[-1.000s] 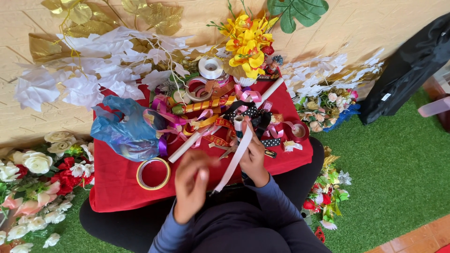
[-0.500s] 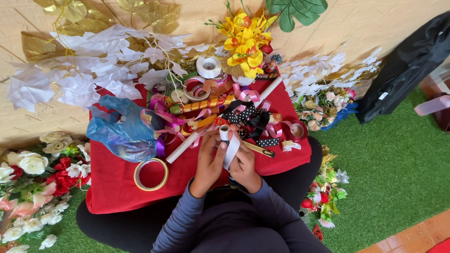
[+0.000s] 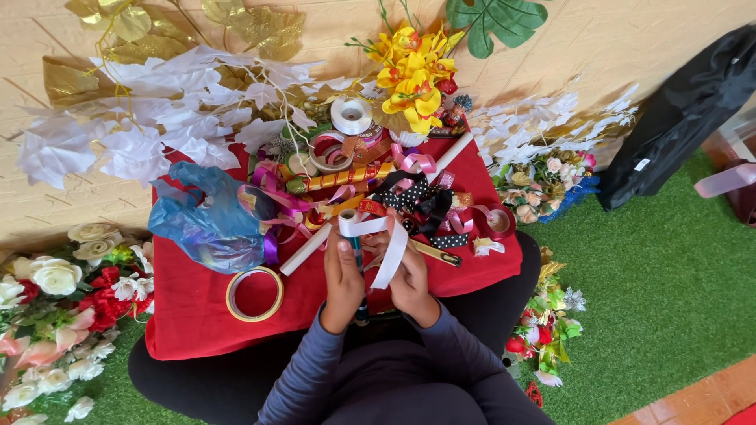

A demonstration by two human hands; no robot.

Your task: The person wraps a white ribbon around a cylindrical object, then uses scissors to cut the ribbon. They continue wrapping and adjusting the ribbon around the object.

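My left hand [image 3: 342, 282] and my right hand [image 3: 409, 279] are close together over the front of a red cloth [image 3: 197, 303]. Both pinch a white ribbon [image 3: 376, 240], which forms a loop above my fingers with a tail hanging down between them. My left hand also grips a thin dark stick [image 3: 359, 271] that stands upright against the ribbon. Just behind my hands lies a pile of coloured ribbons [image 3: 346, 185], including a black one with white dots [image 3: 413, 197].
A tape ring [image 3: 254, 293] and a white tube [image 3: 305, 249] lie left of my hands, beside a blue plastic bag [image 3: 209, 220]. White ribbon spool [image 3: 351, 115], yellow flowers [image 3: 411, 75] and white leaves [image 3: 134, 130] sit behind. Flower heaps [image 3: 55, 315] and green turf [image 3: 654, 283] flank the cloth.
My hands have come together and moved forward. The white ribbon, earlier a long strip held by my right hand, is now folded into a loop against the stick.
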